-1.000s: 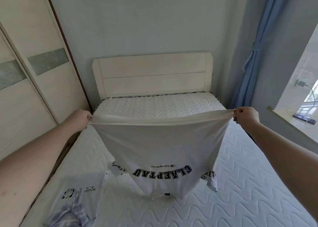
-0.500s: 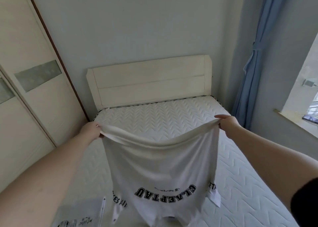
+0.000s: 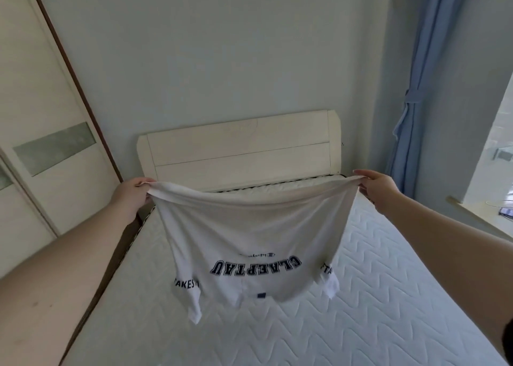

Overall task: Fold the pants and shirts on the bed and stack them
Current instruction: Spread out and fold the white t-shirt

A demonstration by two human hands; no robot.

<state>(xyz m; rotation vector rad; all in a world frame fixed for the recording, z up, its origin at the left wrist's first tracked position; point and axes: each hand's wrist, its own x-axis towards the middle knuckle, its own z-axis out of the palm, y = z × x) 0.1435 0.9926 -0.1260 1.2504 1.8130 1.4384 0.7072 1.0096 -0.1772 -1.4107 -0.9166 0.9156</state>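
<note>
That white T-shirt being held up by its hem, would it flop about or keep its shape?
Probably floppy: the white T-shirt sags between the left hand and right hand, sleeves dangling. It likely weighs little, since pinches at two corners carry it. Laid down, it would probably wrinkle.

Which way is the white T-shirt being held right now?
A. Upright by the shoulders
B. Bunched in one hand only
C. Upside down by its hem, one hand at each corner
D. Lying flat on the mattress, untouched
C: the left hand and right hand each pinch a corner of the hem of the white T-shirt, so its black lettering reads inverted and the sleeves dangle low over the mattress.
</note>
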